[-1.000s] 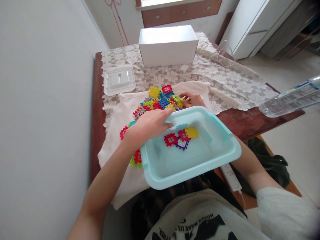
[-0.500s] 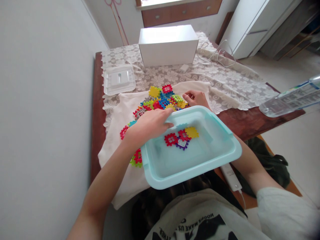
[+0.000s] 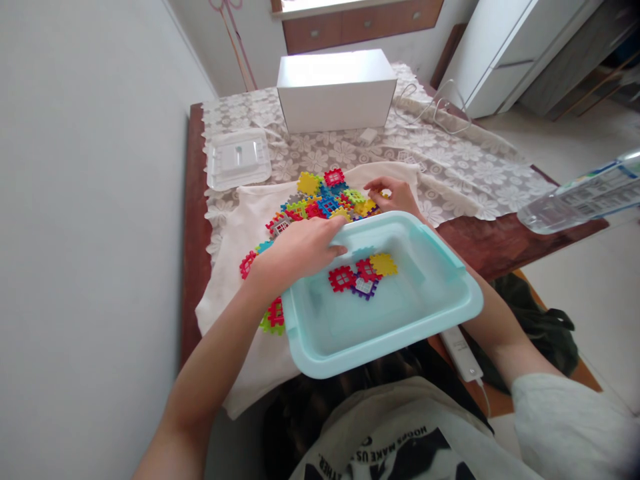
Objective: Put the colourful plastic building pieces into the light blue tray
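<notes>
- The left hand [image 3: 295, 253] grips the far left rim of the bin [image 3: 445, 320]; its fingers [image 3: 336, 248] are curled over the edge, with the tips just inside the wall.
- The bin is light teal and stands tilted, with its near side past the table edge, over the person's lap.
- Inside the bin, just right of the left fingertips, lie 4 tiles [image 3: 364, 272]: 2 red, 1 yellow and 1 purple with a pale middle. They touch one another.
- The right hand [image 3: 395, 195] is beyond the far rim of the bin, at the right end of the pile [image 3: 325, 200] of coloured tiles.
- Its fingers are bent and close together over a yellow tile [image 3: 369, 207]. It seems to pinch this tile, but the view is too small to be sure.
- The pile lies on a white cloth [image 3: 230, 233], just beyond the left fingers and left of the right fingers.
- A few single tiles lie apart from the pile: 1 red [image 3: 246, 264] left of the left wrist, and a green and red pair [image 3: 273, 319] under the left forearm, beside the near left corner of the bin.
- Far beyond both hands, a white box [image 3: 336, 90] stands on the lace tablecloth [image 3: 475, 180].
- A clear lid [image 3: 238, 159] lies left of the box, well apart from the left fingers.
- A bottle [image 3: 580, 200] lies at the right edge of the table, well right of the right hand.
</notes>
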Demonstrator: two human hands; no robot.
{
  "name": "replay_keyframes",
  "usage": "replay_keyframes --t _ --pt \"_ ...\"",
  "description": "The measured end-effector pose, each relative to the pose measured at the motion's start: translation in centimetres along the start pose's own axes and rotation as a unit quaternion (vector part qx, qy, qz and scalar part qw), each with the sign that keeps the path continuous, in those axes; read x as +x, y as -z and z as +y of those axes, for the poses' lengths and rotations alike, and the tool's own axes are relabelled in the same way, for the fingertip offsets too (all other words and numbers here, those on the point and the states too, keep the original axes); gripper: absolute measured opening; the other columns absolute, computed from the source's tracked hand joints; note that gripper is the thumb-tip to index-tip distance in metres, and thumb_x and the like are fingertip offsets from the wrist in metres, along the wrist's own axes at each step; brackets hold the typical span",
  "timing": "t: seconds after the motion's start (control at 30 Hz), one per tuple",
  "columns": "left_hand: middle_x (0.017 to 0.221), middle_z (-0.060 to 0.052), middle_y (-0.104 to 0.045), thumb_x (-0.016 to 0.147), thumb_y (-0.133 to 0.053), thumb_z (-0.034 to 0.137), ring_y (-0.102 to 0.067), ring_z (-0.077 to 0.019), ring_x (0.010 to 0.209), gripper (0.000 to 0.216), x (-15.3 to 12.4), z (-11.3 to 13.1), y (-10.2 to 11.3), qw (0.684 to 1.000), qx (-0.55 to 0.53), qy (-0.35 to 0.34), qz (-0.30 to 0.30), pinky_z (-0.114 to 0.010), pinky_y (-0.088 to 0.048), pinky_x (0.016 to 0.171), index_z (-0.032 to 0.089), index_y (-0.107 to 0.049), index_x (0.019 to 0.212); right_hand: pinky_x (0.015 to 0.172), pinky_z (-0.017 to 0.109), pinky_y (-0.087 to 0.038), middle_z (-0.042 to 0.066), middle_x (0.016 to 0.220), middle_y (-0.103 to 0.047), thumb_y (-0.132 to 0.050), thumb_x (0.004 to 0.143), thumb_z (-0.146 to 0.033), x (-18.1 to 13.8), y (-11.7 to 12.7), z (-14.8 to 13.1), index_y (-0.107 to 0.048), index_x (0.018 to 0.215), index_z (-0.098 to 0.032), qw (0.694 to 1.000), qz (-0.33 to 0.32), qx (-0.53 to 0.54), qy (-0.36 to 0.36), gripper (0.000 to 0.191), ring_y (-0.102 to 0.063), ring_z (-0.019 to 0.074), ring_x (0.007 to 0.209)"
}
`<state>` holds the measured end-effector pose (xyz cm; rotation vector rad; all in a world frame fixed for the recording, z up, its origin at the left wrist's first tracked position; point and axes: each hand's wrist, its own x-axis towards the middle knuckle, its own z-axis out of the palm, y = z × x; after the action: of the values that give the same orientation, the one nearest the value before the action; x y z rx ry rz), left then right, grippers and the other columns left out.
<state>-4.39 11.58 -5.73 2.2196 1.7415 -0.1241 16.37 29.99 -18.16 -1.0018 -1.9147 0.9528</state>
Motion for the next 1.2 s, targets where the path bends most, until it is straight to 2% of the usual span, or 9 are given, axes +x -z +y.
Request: replay_keyframes --t 0.13,0.27,0.47,0.53,0.63,0.8,0.93,1.07,1.2 --pt "0.122 -0.013 -0.082 0.107 -0.063 0.04 -0.079 -0.0363 0.115 0.025 0.0 0.1 0.1 1.0 0.003 0.001 -0.004 -0.04 -0.059 0.092 0.024 -0.064 0.127 0.104 0.047 -0.063 0.007 0.103 -0.082 -0.081 0.082 -0.051 0.3 0.4 -0.4 -0.077 0.094 -0.026 0.992 0.069 0.109 0.008 0.028 -0.076 0.0282 0.102" --pt "0.119 -0.013 -0.082 0.108 -0.063 0.04 -0.08 -0.0369 0.112 0.025 0.0 0.0 0.1 1.0 0.006 -0.002 0.0 -0.04 -0.059 0.09 0.023 -0.064 0.126 0.089 0.04 -0.065 0.005 0.099 -0.077 -0.089 0.077 -0.059 0.6 1.1 -0.8 -0.07 0.094 -0.028 0.967 0.085 0.24 -0.017 0.04 -0.076 0.0254 0.098" --pt "0.12 -0.013 -0.082 0.108 -0.064 0.04 -0.079 -0.0357 0.114 0.025 0.0 -0.1 0.0 1.0 0.009 -0.005 0.002 -0.038 -0.058 0.091 0.023 -0.064 0.125 0.052 0.027 -0.045 -0.001 0.087 -0.07 -0.1 0.067 -0.062 -0.1 1.5 -2.6 -0.064 0.09 -0.029 0.908 0.016 0.415 -0.056 0.054 -0.056 0.0143 0.066" --pt "0.121 -0.013 -0.082 0.108 -0.063 0.041 -0.079 -0.0353 0.114 0.025 0.0 -0.1 0.0 1.0 0.009 -0.002 0.0 -0.037 -0.058 0.09 0.023 -0.064 0.125 0.053 0.026 -0.044 -0.003 0.082 -0.067 -0.104 0.063 -0.059 -0.5 1.4 -3.1 -0.063 0.087 -0.028 0.89 -0.019 0.453 -0.057 0.056 -0.054 0.0132 0.065" --pt "0.121 -0.013 -0.082 0.108 -0.063 0.042 -0.079 -0.0353 0.114 0.026 0.0 0.0 0.0 1.0 0.011 -0.001 -0.004 -0.037 -0.058 0.09 0.023 -0.064 0.126 0.064 0.029 -0.055 -0.003 0.075 -0.065 -0.108 0.062 -0.057 -1.3 1.3 -3.5 -0.064 0.08 -0.026 0.883 -0.084 0.46 -0.042 0.057 -0.063 0.0163 0.073" --pt "0.125 -0.013 -0.082 0.109 -0.064 0.041 -0.079 -0.035 0.115 0.029 0.1 0.0 0.0 1.0 0.01 0.0 -0.004 -0.037 -0.058 0.089 0.023 -0.064 0.132 0.092 0.046 -0.066 0.002 0.073 -0.069 -0.1 0.07 -0.073 -1.9 1.4 -3.8 -0.067 0.072 -0.024 0.895 -0.169 0.413 -0.021 0.059 -0.076 0.0274 0.093" --pt "0.126 -0.013 -0.082 0.108 -0.064 0.04 -0.08 -0.0355 0.115 0.028 0.0 0.0 0.0 1.0 0.006 -0.004 -0.002 -0.038 -0.059 0.088 0.023 -0.065 0.131 0.099 0.046 -0.066 0.007 0.094 -0.08 -0.078 0.082 -0.091 -1.1 1.0 -3.1 -0.072 0.083 -0.025 0.945 -0.081 0.313 -0.05 0.066 -0.078 0.0282 0.103" --pt "0.124 -0.013 -0.081 0.108 -0.064 0.04 -0.079 -0.0358 0.115 0.031 0.1 0.0 0.0 1.0 0.005 -0.005 -0.001 -0.038 -0.059 0.089 0.023 -0.064 0.134 0.11 0.048 -0.06 0.011 0.123 -0.083 -0.081 0.088 -0.075 -0.1 0.5 -1.0 -0.082 0.112 -0.024 0.998 -0.027 0.05 -0.009 0.056 -0.076 0.0296 0.113" --pt "0.124 -0.013 -0.081 0.108 -0.064 0.042 -0.079 -0.0361 0.117 0.032 0.2 -0.1 -0.1 1.0 0.009 0.003 -0.006 -0.038 -0.059 0.089 0.024 -0.063 0.134 0.103 0.047 -0.06 0.015 0.132 -0.08 -0.085 0.089 -0.056 0.1 0.3 0.9 -0.083 0.129 -0.02 0.984 -0.095 -0.148 -0.002 0.054 -0.076 0.032 0.109"
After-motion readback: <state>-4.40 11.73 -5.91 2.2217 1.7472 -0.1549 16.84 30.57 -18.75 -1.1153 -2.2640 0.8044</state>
